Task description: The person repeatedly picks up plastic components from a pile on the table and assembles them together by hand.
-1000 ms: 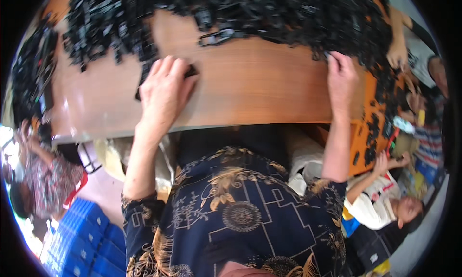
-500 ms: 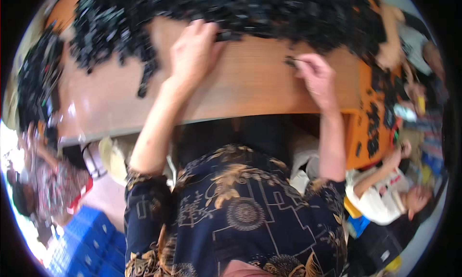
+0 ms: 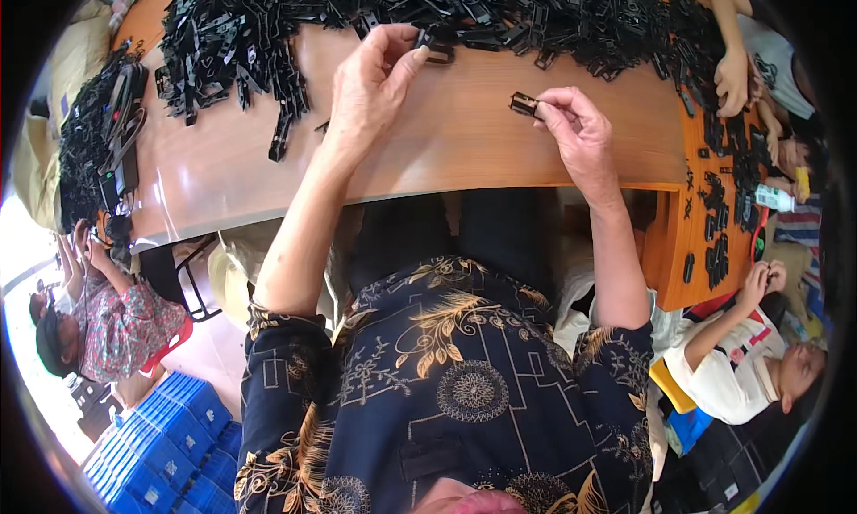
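Head view: a sec ago both hands lay flat on the wooden table (image 3: 464,148); now both are lifted w/ a part each, so picking looks done. Left hand (image 3: 370,81) raised by the black parts heap (image 3: 464,9), thumb & fingers pinched on a black clip (image 3: 435,50); right hand (image 3: 576,125) wrist bent, fingertips closed on a small black piece (image 3: 524,103) just above the table.

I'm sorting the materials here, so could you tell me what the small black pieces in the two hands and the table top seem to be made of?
The black piece in the left hand and the one in the right hand look like moulded plastic: uniform black with a slight sheen, like the heap of black parts behind. The table top looks like wood or wood-grain laminate: orange-brown, streaked, glossy; which one is unclear.
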`<state>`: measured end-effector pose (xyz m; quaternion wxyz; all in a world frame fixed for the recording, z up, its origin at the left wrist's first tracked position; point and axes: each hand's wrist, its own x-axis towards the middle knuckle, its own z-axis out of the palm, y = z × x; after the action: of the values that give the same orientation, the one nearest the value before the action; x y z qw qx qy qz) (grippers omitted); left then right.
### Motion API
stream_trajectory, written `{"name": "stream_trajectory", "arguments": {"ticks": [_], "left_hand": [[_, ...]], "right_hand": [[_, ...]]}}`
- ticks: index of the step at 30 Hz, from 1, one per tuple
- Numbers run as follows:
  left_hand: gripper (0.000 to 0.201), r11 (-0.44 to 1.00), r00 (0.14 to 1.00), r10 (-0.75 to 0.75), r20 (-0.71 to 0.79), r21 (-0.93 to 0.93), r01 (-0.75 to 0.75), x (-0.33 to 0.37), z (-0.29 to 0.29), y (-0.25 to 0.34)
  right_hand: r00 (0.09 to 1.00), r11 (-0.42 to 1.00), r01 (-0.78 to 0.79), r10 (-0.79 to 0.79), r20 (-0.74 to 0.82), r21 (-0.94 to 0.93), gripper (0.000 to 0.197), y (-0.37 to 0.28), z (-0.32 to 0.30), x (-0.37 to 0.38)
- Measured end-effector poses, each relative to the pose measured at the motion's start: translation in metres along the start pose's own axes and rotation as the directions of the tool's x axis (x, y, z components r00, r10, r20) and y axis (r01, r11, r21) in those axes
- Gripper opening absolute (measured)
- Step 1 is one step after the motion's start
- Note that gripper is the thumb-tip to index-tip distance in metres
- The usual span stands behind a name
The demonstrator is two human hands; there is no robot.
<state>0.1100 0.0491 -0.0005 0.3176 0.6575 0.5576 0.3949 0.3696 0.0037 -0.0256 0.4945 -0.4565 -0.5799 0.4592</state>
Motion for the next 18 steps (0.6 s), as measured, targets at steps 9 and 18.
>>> {"name": "stream_trajectory", "arguments": {"ticks": [9,18], "left_hand": [[0.029,0.083,0.697,-0.164,0.698,-0.695,0.715,-0.072,0.01,0.027],[0.021,-0.002,0.678,-0.12,0.726,-0.683,0.731,-0.111,0.024,0.038]], "right_hand": [[0.877,0.88,0.436,-0.369,0.308,-0.187,0.011,-0.065,0.017,-0.006],[0.831,0.848,0.487,-0.378,0.407,-0.207,0.014,-0.063,0.024,-0.044]]}}
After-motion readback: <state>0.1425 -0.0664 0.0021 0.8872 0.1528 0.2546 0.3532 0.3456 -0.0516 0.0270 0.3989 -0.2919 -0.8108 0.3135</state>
